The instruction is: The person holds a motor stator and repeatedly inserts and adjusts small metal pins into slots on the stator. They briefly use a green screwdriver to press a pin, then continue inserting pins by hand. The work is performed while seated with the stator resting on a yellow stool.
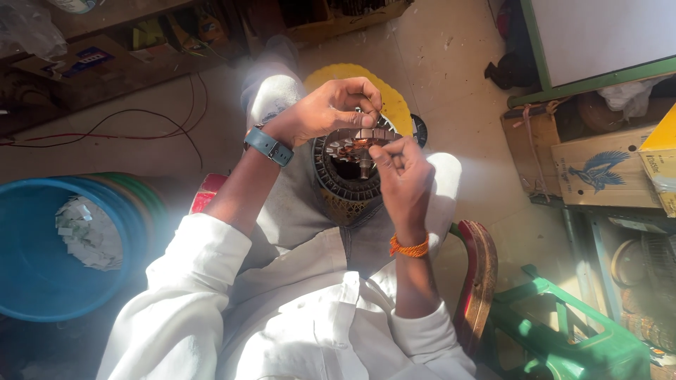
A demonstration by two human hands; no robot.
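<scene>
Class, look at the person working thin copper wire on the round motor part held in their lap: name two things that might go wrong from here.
1. The thin copper wire is pinched between both hands; it might kink or snap if pulled hard.
2. The round motor part seems to rest only on the lap, left hand above and right hand beside it, so it could slip to the floor.

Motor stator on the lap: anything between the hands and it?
Nothing visible. The left hand rests on the motor stator at its top rim, and the right hand pinches at its copper windings.
</scene>
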